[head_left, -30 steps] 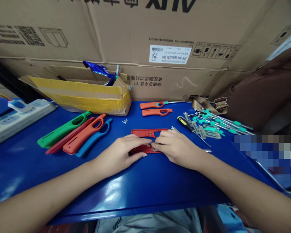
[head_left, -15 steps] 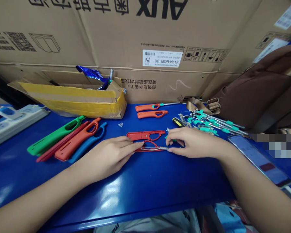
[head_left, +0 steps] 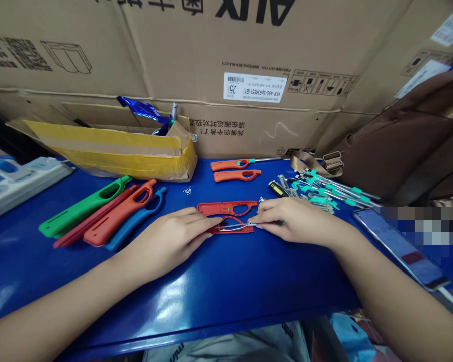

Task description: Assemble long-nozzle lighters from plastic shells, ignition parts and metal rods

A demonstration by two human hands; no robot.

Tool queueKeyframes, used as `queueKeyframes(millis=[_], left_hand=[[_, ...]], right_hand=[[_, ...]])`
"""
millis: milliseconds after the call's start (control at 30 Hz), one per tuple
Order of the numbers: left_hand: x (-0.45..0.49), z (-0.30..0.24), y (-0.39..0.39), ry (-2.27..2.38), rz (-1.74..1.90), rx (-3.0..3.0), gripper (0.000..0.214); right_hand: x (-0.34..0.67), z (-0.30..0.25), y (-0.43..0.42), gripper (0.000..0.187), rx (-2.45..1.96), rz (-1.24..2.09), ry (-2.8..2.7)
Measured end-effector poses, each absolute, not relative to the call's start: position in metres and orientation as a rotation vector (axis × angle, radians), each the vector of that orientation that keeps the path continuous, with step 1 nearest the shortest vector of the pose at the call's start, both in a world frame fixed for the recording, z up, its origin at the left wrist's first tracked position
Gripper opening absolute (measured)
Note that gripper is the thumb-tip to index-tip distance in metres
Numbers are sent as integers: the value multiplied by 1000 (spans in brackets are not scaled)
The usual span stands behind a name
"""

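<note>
Two red plastic shell halves lie on the blue table (head_left: 226, 286): the far half (head_left: 226, 207) flat and untouched, the near half (head_left: 234, 226) between my hands. My left hand (head_left: 173, 237) rests on the table with its fingertips pressing the near half's left end. My right hand (head_left: 292, 219) pinches a thin metal rod assembly (head_left: 236, 226) with a teal piece at its right end and holds it inside the near half.
Green, dark red, orange and blue handles (head_left: 105, 213) lie to the left. A taped cardboard box (head_left: 113, 146) and a power strip (head_left: 11, 181) stand behind them. Two orange lighters (head_left: 236, 170), a screwdriver (head_left: 277, 189), several teal-tipped rods (head_left: 328, 193) and a phone (head_left: 400, 246) lie right.
My right hand reached out to the right, then came back left with a metal rod part and set it into the near red half. My left hand stayed on that half.
</note>
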State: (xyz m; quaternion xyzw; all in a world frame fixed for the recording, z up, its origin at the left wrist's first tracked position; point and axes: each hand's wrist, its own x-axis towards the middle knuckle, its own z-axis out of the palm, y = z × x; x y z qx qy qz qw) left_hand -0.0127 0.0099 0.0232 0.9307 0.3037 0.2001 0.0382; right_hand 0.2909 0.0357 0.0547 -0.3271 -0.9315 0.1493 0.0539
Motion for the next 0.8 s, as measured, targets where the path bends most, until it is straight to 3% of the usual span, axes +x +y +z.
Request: queueKeyframes(millis=[800], left_hand=[[-12,24,11,916,656,2843,29]], right_hand=[[288,55,29,27,-961,410,-2886]])
